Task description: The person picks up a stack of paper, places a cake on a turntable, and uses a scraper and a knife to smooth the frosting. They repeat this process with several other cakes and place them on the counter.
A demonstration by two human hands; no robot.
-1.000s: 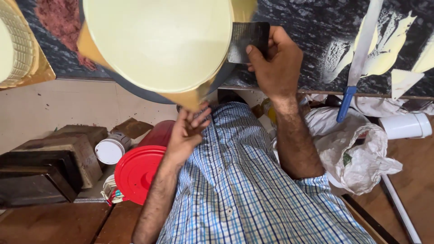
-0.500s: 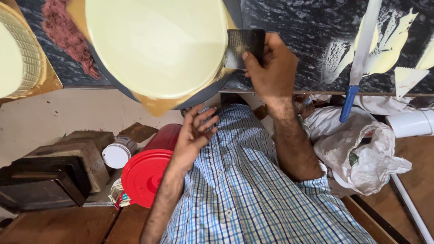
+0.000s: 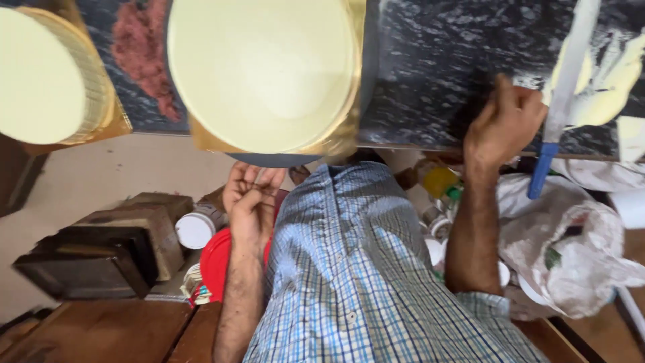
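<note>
Two bare hands appear below the edge of a dark marbled counter [image 3: 430, 74], seen from a head-worn camera looking down over a blue checked shirt [image 3: 356, 269]. The right hand [image 3: 504, 121] rests on the counter with its fingers curled inward; whether it pinches anything cannot be told, since the fingertips are turned away and blurred. The left hand [image 3: 252, 202] hangs below the counter edge, fingers loosely together and slightly bent, holding nothing visible. The large round cream-covered cake [image 3: 262, 70] sits on a gold board [image 3: 208, 138] atop a dark round stand [image 3: 282, 160], directly above and just beyond the left hand, and well to the left of the right hand; being round, it has no long axis, and the left hand is the nearer of the two. A long white spatula with a blue handle [image 3: 561, 101] lies just to the right of the right hand, its long axis running away from the body, handle overhanging the counter edge. A second cream cake [image 3: 40, 77] stands at far left, with a smear of reddish crumbs [image 3: 141, 54] between the cakes. Below lie a red lid [image 3: 215, 262], a white tub [image 3: 196, 228] and a crumpled plastic bag [image 3: 571, 249].
</note>
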